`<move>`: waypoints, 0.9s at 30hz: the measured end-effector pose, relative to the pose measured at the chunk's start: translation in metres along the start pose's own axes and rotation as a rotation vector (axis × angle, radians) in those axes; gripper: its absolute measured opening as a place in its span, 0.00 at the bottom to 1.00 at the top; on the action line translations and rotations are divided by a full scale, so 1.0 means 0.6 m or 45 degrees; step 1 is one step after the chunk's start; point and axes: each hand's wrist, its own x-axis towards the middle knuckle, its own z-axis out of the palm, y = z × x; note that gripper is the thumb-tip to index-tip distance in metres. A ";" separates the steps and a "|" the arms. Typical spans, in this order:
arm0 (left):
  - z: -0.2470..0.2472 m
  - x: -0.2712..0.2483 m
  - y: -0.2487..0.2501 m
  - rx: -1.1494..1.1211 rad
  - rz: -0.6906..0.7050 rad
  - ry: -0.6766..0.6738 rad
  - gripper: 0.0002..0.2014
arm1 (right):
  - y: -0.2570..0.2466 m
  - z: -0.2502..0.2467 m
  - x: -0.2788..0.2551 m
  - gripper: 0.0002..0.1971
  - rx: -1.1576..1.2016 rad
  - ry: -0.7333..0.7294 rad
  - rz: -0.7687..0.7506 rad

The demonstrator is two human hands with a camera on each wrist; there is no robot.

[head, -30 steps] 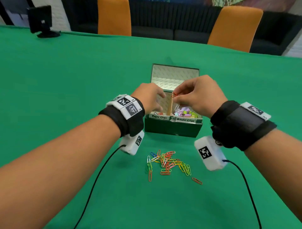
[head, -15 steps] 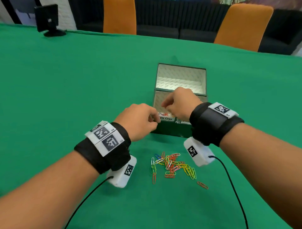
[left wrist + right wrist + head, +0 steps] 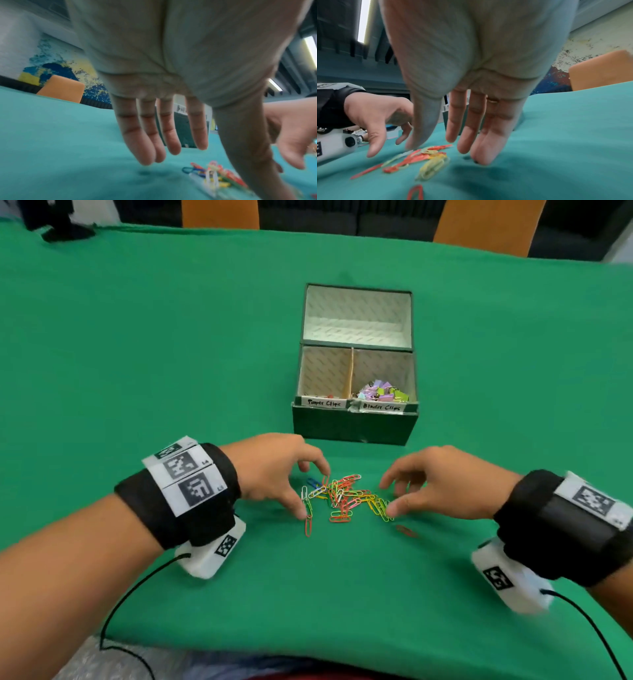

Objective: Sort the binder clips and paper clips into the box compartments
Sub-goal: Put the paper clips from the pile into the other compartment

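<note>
both hands hover spread and empty over the heap of paper clips (image 3: pixel 346 498) at lower centre of the head view, left hand (image 3: pixel 274 470) on its left edge, right hand (image 3: pixel 442 484) on its right. best to rake the heap together from both sides, then pinch a bunch for the paper clips compartment (image 3: pixel 323 371), left half of the box (image 3: pixel 354 424) above; a stray red clip (image 3: pixel 406 530) lies apart.

Bare green table (image 3: pixel 171 354) surrounds the open box (image 3: pixel 354 424) beyond the paper clips (image 3: pixel 342 498).
</note>
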 end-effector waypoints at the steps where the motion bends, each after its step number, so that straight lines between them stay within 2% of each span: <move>1: 0.004 -0.001 -0.001 0.014 0.004 -0.033 0.34 | 0.012 0.005 -0.009 0.19 0.013 -0.053 0.035; 5: 0.022 0.006 0.007 -0.021 0.017 -0.036 0.33 | 0.030 0.019 -0.021 0.20 0.054 -0.163 0.051; 10: 0.026 0.029 0.018 -0.045 0.019 0.029 0.26 | 0.007 0.030 0.016 0.15 0.163 -0.007 0.033; 14: 0.020 0.035 0.016 -0.050 -0.010 0.132 0.19 | -0.013 0.031 0.041 0.25 -0.002 0.121 -0.014; 16: 0.022 0.031 0.019 -0.073 -0.006 0.167 0.22 | -0.026 0.033 0.045 0.34 -0.090 0.083 -0.059; 18: 0.027 0.028 0.027 -0.027 0.011 0.114 0.30 | -0.039 0.038 0.051 0.39 -0.163 0.065 -0.098; 20: 0.030 0.030 0.034 0.062 0.019 0.065 0.30 | -0.050 0.043 0.058 0.33 -0.208 0.110 -0.132; 24: 0.027 0.028 0.032 0.005 -0.026 0.118 0.16 | -0.059 0.046 0.065 0.13 -0.114 0.202 -0.053; 27: 0.024 0.023 0.026 -0.015 -0.050 0.173 0.11 | -0.060 0.043 0.065 0.08 -0.048 0.241 -0.008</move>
